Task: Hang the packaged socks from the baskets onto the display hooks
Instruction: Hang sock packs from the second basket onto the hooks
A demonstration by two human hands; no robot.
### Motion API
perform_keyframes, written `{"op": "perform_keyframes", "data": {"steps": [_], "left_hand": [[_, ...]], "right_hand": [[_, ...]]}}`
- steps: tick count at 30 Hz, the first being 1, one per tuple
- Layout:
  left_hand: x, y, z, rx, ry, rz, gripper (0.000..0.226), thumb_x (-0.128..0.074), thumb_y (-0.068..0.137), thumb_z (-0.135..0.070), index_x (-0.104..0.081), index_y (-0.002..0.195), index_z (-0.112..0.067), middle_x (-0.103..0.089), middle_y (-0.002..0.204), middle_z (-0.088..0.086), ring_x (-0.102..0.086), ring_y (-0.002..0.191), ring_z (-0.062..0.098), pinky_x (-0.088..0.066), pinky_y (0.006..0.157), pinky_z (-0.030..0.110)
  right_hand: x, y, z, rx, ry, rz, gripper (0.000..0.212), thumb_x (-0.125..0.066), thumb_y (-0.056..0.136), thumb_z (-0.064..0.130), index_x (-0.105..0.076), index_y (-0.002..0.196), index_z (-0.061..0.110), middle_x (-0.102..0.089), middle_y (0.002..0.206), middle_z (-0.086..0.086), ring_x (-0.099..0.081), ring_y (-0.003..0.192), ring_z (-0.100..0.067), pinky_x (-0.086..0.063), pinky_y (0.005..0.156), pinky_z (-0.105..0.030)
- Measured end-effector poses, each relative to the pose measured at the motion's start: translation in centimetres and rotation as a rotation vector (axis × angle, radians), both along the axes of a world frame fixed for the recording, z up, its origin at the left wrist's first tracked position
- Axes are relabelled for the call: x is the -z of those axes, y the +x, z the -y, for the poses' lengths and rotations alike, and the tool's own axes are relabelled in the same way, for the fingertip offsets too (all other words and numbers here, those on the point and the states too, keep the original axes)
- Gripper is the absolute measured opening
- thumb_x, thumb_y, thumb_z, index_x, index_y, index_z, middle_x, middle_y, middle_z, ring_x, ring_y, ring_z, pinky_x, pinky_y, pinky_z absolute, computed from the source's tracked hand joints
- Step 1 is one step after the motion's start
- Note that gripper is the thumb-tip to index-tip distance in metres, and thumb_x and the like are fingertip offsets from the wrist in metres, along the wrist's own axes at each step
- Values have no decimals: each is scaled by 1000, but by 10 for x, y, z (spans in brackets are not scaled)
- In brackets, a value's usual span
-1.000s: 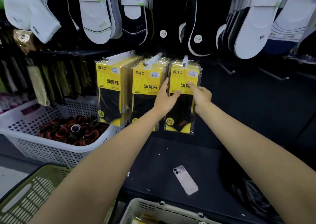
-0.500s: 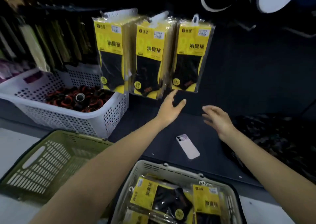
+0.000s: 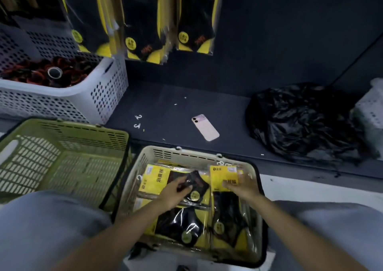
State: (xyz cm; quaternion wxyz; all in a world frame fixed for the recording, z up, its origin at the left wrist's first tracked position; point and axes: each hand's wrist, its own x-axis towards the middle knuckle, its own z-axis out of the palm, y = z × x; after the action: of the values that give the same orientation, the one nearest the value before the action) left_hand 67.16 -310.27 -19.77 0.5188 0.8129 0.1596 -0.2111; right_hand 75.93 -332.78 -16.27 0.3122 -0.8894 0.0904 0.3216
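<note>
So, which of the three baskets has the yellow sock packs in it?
The beige basket nearest the person; the green basket shows none, the white basket holds dark rolls.

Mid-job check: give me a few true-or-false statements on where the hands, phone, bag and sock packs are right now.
1. The left hand and the right hand are both in the beige basket, on the sock packs. True.
2. The phone lies in the green basket. False: it lies on the dark shelf.
3. Hanging packs show above the shelf. True.
4. The black plastic bag sits left of the white basket. False: it is far to its right, beyond the phone.
</note>
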Motion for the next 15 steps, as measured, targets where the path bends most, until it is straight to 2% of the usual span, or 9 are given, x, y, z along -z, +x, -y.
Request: {"op": "perform_keyframes", "data": {"steps": [1,3,7,11,13,15], "left_hand": [[6,-5,0,45,46,-3,58,-54,94,-39,-37,145,-16,-46,140,-2,-44,130,18,-37,100,21],[12,-11,0,91,73,14,58,-53,94,-42,-37,145,-19,-42,146,0,-40,132,17,-34,101,21],[9,-9,2,-24,-23,-27,57,-51,94,-45,-40,143,-21,-41,148,-1,-38,135,18,-32,110,31],[9,-12,3,-27,-44,-22,52,-52,95,-41,-44,141,-19,-42,146,1,-38,135,19,-31,111,32],[9,-14,3,-29,-50,-21,50,-53,95,-39,-46,139,-17,-44,145,3,-39,134,20,-31,110,32],[6,-15,4,-37,-74,-20,48,-52,95,-37,-47,138,-15,-46,143,4,-41,132,19,-33,108,30]], "right_hand": [[5,-2,5,19,-2,-40,93,-69,83,44,-16,151,9,-21,157,-9,-24,144,-25,-27,110,-29],[13,-4,12,109,67,-87,85,-71,83,37,-25,149,9,-29,154,-10,-32,140,-26,-32,107,-29],[23,-10,12,296,164,-114,81,-78,77,29,-37,142,3,-44,144,-14,-46,129,-30,-42,103,-33],[29,-14,13,359,114,-29,84,-86,68,25,-43,135,-2,-50,137,-18,-52,122,-33,-47,100,-41],[27,-10,14,361,181,-62,83,-86,67,25,-44,134,0,-52,135,-17,-52,122,-33,-46,100,-39],[23,-5,14,307,252,-97,71,-84,70,24,-50,129,4,-58,130,-14,-56,116,-30,-46,98,-37]]}}
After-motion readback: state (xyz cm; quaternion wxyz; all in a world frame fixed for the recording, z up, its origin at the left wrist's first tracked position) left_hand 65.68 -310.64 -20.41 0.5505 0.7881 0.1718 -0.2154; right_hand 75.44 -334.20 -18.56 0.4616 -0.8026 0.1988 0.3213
